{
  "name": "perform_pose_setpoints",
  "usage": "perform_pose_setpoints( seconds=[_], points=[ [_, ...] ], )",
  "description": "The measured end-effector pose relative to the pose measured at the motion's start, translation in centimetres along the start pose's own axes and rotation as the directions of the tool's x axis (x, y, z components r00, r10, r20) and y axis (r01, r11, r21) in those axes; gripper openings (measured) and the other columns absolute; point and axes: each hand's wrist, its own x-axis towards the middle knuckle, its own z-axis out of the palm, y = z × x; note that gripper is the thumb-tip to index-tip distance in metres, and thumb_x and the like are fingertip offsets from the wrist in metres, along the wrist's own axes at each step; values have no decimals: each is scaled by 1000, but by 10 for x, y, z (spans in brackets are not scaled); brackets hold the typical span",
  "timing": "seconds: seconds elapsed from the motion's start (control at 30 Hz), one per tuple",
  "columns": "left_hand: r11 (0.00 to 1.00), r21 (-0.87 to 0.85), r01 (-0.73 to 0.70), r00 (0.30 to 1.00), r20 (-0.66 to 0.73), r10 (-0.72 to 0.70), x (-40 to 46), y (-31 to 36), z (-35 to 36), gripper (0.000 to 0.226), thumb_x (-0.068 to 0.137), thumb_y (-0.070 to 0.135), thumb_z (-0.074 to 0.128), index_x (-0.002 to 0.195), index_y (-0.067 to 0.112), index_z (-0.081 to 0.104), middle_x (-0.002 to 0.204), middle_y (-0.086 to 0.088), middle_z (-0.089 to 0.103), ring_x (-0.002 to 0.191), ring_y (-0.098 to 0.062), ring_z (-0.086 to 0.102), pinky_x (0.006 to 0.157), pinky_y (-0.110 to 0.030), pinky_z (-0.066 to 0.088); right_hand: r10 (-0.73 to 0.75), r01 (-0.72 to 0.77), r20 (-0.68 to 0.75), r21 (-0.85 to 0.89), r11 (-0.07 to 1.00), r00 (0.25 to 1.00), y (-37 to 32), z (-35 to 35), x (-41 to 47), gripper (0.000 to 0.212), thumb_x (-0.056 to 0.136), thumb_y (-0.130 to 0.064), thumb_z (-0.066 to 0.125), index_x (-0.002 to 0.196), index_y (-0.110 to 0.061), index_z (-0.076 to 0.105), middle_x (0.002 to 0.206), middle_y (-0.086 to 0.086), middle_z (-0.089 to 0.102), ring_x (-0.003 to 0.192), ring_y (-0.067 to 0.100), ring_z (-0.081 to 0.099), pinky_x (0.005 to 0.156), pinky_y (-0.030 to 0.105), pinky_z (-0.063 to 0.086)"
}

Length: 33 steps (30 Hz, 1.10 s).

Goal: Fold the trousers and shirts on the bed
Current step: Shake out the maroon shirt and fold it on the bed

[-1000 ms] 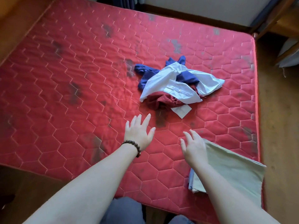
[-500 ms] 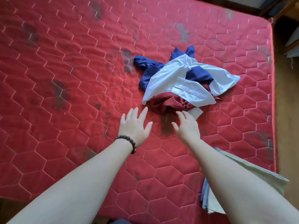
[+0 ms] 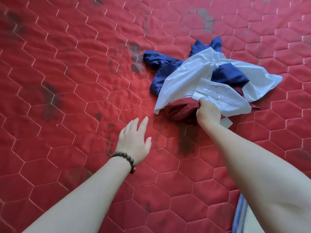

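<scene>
Bed (image 3: 70, 91): a red quilted mattress cover stitched in hexagons is seen across nearly the whole view; dark stains are scattered over it, one directly below the clothes.
Pile of clothes (image 3: 207, 84): three crumpled garments are heaped together on the upper right part of the bed, none of them folded.
Light blue shirt (image 3: 185, 76): it is spread over the top of the pile, with its buttoned placket turned up and a button visible near the right hand; one part is stretched out towards the right.
Dark blue garment (image 3: 161, 64): it is laid beneath the light blue shirt, and parts of it are shown at the left, at the top and through the middle of the pile. Whether it is a shirt or trousers cannot be told.
Maroon garment (image 3: 180, 111): it is bunched at the near edge of the pile, under the light blue shirt.
Folded cloth (image 3: 240, 214): a blue-edged piece is seen at the lower right corner, mostly hidden by the right forearm.
Right hand (image 3: 207, 114): the fingers are curled into the near edge of the pile, and the maroon garment is gripped where it meets the shirt's edge.
Left hand (image 3: 134, 140): it is held open, palm down, fingers spread and slightly blurred, over bare mattress left of the pile; nothing is held.
Bracelet (image 3: 125, 159): dark beads are worn on the left wrist.
</scene>
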Motion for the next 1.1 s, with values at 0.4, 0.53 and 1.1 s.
perform_pose_setpoints(
  seconds=[0.4, 0.53, 1.1],
  points=[
    [979, -106, -177, 956, -256, 145, -30, 107, -215, 67, 94, 30, 50, 153, 21, 20, 154, -10, 28, 143, -25, 24, 113, -41, 24, -56, 225, -478, 304, 925, 876, -35, -389, 6, 19, 83, -3, 43, 91, 1, 60, 94, 25, 65, 89, 40, 56, 77, 40, 37],
    [935, -143, -324, 885, -396, 246, -48, 164, -311, 71, 92, 38, 55, 152, 18, 23, 152, -12, 31, 140, -28, 28, 113, -45, 29, -188, 383, -598, 217, 898, 779, -54, -518, -39, 19, 85, -5, 46, 91, 1, 62, 92, 23, 65, 90, 38, 57, 79, 38, 39],
    [718, -128, -685, 646, -562, 516, -128, 276, -495, 9, 85, 23, 70, 87, 15, 72, 70, 8, 64, 82, -25, 67, 67, -27, 43, -373, 648, -748, 99, 755, 549, -28, -717, -210, 29, 82, 7, 48, 95, -8, 69, 84, -1, 60, 87, 18, 55, 74, 24, 36]
  ],
)
